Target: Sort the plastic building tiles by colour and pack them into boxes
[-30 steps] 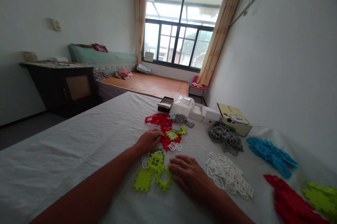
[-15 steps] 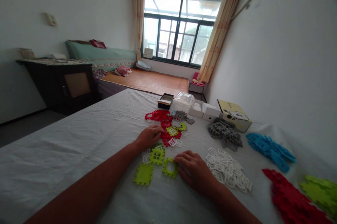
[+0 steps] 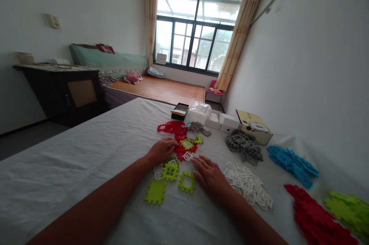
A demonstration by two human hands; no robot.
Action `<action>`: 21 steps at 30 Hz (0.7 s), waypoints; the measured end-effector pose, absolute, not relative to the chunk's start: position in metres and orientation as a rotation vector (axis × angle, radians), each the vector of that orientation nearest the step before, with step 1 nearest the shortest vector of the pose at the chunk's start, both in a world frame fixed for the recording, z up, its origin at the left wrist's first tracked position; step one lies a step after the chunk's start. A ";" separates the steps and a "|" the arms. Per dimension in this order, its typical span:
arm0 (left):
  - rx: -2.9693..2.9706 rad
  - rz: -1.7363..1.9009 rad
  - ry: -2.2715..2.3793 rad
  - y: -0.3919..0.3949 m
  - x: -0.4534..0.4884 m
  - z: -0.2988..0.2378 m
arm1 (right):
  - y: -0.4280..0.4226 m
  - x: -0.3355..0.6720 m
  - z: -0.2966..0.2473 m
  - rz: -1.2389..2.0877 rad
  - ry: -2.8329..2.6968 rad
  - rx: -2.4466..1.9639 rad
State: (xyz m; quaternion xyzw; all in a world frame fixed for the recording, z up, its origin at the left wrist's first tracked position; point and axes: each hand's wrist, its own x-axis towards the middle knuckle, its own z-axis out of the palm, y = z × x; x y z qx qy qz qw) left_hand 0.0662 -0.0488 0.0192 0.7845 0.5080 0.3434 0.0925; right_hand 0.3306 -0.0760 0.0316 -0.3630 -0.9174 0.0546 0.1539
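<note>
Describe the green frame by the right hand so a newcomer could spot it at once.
On the white cloth, find the right hand. Just to its left lies a notch-edged green frame. One large opening fills its middle, unlike the crossbarred green piece and the solid green panel further left.

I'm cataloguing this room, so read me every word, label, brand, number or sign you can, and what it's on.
No text can be read here.
Yellow box: faint marks by the cartoon, too small and blurred.
White box: one small dark mark, too small to make out.
Pale square thing by the window, perhaps a clock: marks too small.
</note>
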 end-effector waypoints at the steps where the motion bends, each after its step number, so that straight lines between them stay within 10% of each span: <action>1: 2.329 1.016 1.511 -0.049 0.066 0.019 | -0.076 0.331 0.031 0.179 -2.652 -1.034; 21: 2.344 0.996 1.513 -0.049 0.065 0.018 | -0.094 0.345 0.053 0.386 -2.717 -0.980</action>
